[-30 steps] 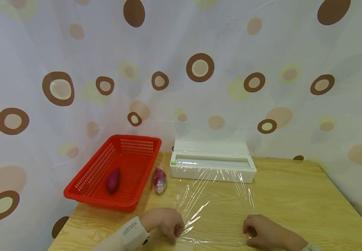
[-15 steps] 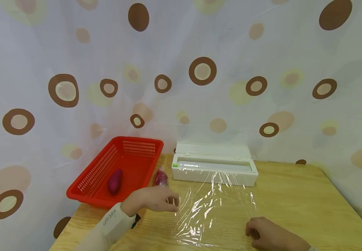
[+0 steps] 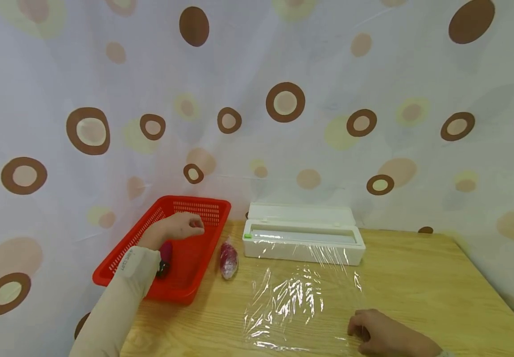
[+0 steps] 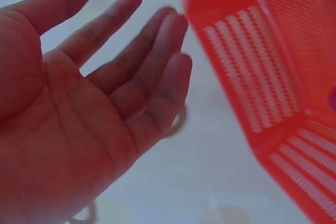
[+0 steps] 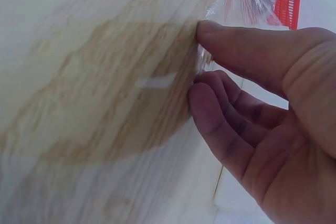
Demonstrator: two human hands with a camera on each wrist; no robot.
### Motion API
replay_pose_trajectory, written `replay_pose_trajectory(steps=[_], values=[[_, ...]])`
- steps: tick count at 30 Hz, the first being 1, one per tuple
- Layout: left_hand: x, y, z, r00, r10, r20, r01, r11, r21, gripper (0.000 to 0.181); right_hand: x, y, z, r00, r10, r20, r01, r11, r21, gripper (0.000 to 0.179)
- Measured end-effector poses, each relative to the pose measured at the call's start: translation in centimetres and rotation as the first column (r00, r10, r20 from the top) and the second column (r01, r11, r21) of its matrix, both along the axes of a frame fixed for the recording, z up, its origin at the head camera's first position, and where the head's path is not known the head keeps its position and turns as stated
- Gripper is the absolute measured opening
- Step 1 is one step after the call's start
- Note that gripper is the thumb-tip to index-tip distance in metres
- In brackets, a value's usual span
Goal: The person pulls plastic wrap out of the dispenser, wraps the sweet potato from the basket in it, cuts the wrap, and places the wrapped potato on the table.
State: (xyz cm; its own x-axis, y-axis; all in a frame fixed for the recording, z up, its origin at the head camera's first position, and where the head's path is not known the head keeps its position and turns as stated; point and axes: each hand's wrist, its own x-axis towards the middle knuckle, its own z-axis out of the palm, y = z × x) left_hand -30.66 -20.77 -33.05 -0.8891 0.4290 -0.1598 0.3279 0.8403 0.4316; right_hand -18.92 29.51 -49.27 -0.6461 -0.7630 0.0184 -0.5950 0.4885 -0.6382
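My left hand [image 3: 180, 225] hovers over the red basket [image 3: 198, 283], fingers loosely extended and holding nothing. In the left wrist view its palm shows beside the basket's slotted wall [image 4: 252, 72]. A purple sweet potato [image 3: 166, 252] lies in the basket, partly hidden by the left wrist. On the table, my right hand [image 3: 377, 331] pinches the near right edge of a clear sheet of cling film [image 3: 292, 297]. The right wrist view has thumb and fingertips [image 5: 206, 100] at that film edge. The film stretches back, wrinkled on its left side, to a white dispenser box [image 3: 303, 252].
A film-wrapped sweet potato [image 3: 228, 260] lies between basket and dispenser. The dispenser's lid [image 3: 301, 213] is raised, with a green slider [image 3: 248, 236] at its left end. Behind the wooden table [image 3: 417, 287] hangs a patterned curtain [image 3: 257, 144].
My left hand has let go of the film's near left corner and moved left and away, over the basket. The film's left side has slackened and wrinkled. My right hand has stayed at its edge.
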Motion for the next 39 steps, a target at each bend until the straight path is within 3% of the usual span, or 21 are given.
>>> replay_pose_trajectory(steps=[5,12,17,20,24,30,33,34,35,37,39], values=[[-1.5,-2.1,-1.8,0.992,0.101,0.078,-0.093,0.990,-0.106,0.034,0.3,0.1,0.0,1.000,-0.013,0.002,0.013,1.000,-0.007,0.025],[-2.3,-4.2,-3.1,0.960,0.235,0.151,-0.206,0.961,-0.183,0.055,0.5,0.4,-0.1,0.999,-0.009,-0.037,0.009,1.000,-0.011,0.024],[-2.5,-5.9,-4.1,0.929,0.314,0.197,-0.278,0.941,-0.191,0.059,0.5,0.4,-0.1,0.997,-0.049,0.066,0.052,0.998,-0.043,0.021],[-2.4,-6.6,-4.6,0.895,0.372,0.246,-0.339,0.926,-0.167,0.061,0.5,0.4,-0.1,0.987,-0.074,0.143,0.082,0.995,-0.051,0.019],[-2.0,-6.9,-5.2,0.836,0.436,0.333,-0.423,0.899,-0.115,0.064,0.7,0.5,-0.1,0.985,-0.054,0.162,0.066,0.995,-0.071,0.020],[-2.0,-6.8,-5.5,0.817,0.441,0.372,-0.449,0.891,-0.070,0.064,0.7,0.7,-0.1,0.990,-0.029,0.140,0.043,0.994,-0.097,0.022],[-1.9,-6.8,-5.6,0.784,0.476,0.399,-0.510,0.860,-0.024,0.071,0.7,0.8,-0.2,0.991,-0.021,0.133,0.036,0.993,-0.111,0.022],[-1.7,-6.9,-5.7,0.777,0.480,0.407,-0.526,0.851,-0.001,0.072,0.7,0.8,-0.2,0.992,-0.019,0.128,0.034,0.993,-0.115,0.022],[-1.7,-6.9,-5.8,0.780,0.480,0.402,-0.525,0.851,0.002,0.072,0.7,0.8,-0.3,0.992,-0.016,0.124,0.031,0.993,-0.118,0.022],[-1.5,-7.1,-6.2,0.753,0.499,0.429,-0.569,0.821,0.045,0.078,0.7,0.9,-0.4,0.990,-0.020,0.138,0.036,0.992,-0.119,0.021],[-1.3,-7.1,-6.4,0.748,0.496,0.442,-0.579,0.813,0.067,0.078,0.7,0.9,-0.4,0.990,-0.020,0.139,0.036,0.993,-0.116,0.020]])
